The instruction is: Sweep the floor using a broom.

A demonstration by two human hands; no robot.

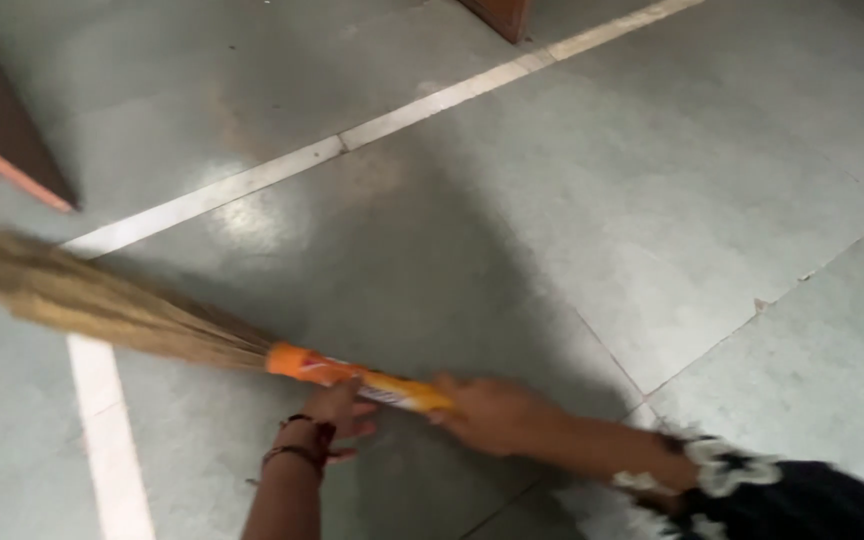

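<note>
A grass broom (102, 300) with an orange and yellow plastic handle (352, 378) stretches low over the grey floor, its bristles fanning out to the left. My right hand (487, 410) is closed around the end of the handle. Below the handle, near its middle, my left hand (337, 415) touches it with fingers partly spread; a dark bracelet and thread sit on that wrist. My right sleeve is black with white trim.
The floor (652, 200) is grey stone tile with white strips (282, 170) running diagonally and down the left side. A brown wooden furniture leg (2, 140) stands at the far left, and another wooden piece (502, 15) at the top.
</note>
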